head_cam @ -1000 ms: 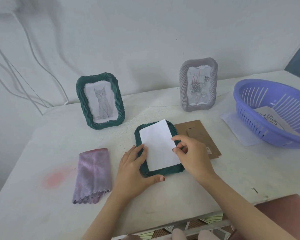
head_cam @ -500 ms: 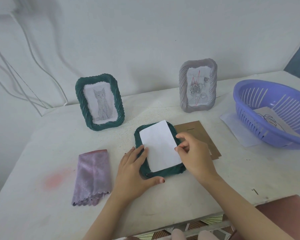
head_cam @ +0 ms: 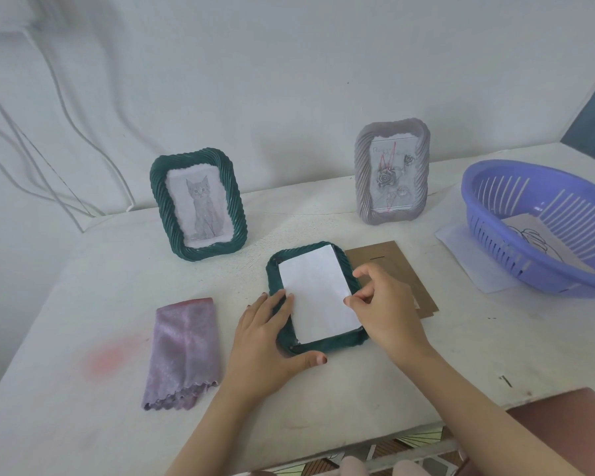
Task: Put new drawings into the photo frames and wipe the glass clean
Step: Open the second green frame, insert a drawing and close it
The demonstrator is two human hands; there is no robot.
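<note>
A dark green frame lies face down in the middle of the table, with a white sheet lying blank side up in its back opening. My left hand rests on the frame's left edge, fingertips touching the paper, thumb along the near edge. My right hand pinches the paper's right edge. The brown backing board lies to the right, partly under my right hand. A folded lilac cloth lies to the left.
A green frame with a cat drawing stands at the back left, a grey frame with a rose drawing at the back right. A purple basket holding a drawing sits at the right on a white sheet. Cables hang on the wall.
My right hand has slid a little along the paper's right edge, nudging the sheet within the frame. My left hand stays on the frame's left side.
</note>
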